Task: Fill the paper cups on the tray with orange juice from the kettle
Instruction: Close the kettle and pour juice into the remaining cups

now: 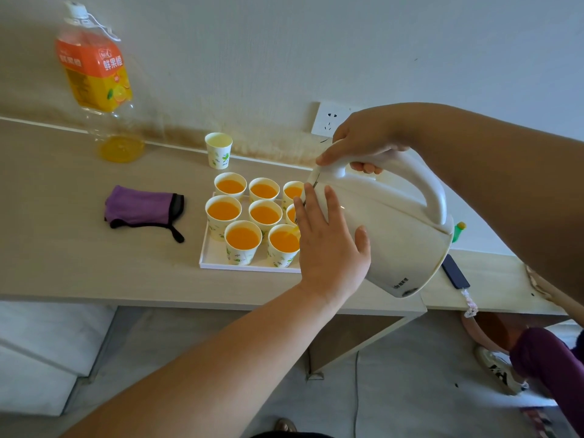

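A white kettle (388,226) hangs tilted to the left over the white tray (218,262), its spout above the front right cup (282,245). A thin stream of orange juice runs into that cup. My right hand (360,143) grips the kettle's handle from above, thumb on the lid end. My left hand (328,245) presses flat with straight fingers against the kettle's side and lid. Several paper cups (241,245) with green prints stand on the tray, holding orange juice; the kettle and my left hand hide the tray's right part.
One paper cup (218,150) stands off the tray near the wall. A big juice bottle (98,83), almost drained, stands at the back left. A purple cloth pouch (143,210) lies left of the tray. A dark phone (455,271) lies right of the kettle. A wall socket (330,119) sits behind.
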